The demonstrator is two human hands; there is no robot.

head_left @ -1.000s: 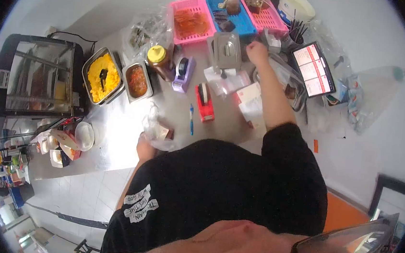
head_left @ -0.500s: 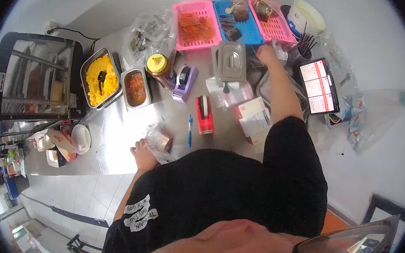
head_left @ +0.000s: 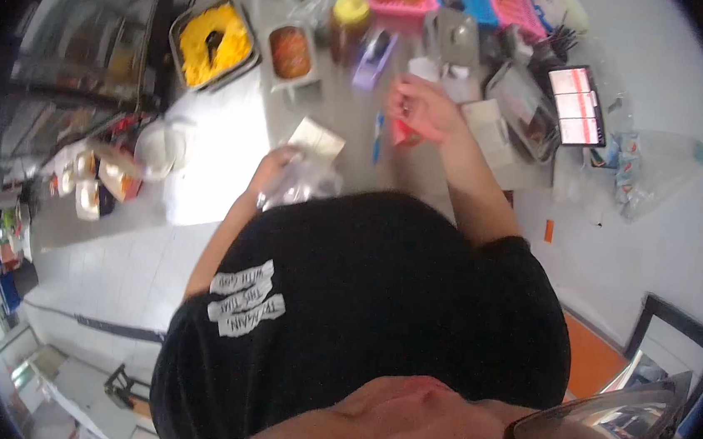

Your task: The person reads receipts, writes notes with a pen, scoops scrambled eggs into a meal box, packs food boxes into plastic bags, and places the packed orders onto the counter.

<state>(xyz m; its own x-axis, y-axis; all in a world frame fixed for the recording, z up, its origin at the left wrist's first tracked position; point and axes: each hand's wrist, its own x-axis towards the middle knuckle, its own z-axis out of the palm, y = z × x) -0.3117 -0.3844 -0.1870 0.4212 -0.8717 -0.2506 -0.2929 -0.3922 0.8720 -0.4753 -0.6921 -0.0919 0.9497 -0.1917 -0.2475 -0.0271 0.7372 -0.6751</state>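
My left hand (head_left: 275,167) is closed on a clear plastic bag (head_left: 303,183) near the front edge of the counter, against my shirt. A small pale box (head_left: 317,140) shows at the bag's upper end. My right hand (head_left: 422,109) is over the middle of the counter with its fingers curled; what it holds, if anything, is too blurred to make out. Just beneath it is the red tape dispenser (head_left: 402,134), partly covered by the hand. The blue pen (head_left: 378,138) lies to its left, and the purple tape dispenser (head_left: 373,64) stands farther back.
Trays of yellow food (head_left: 233,38) and red sauce (head_left: 292,53) stand at the back left, beside a yellow-capped bottle (head_left: 351,15). A tablet (head_left: 577,105) and a clear-lidded container (head_left: 522,109) are at right. Open boxes (head_left: 90,197) stand at far left.
My right hand has come back from the rear containers to the red tape dispenser. My left hand has closed on the bag, and the pale box now shows above it. The view has shifted.
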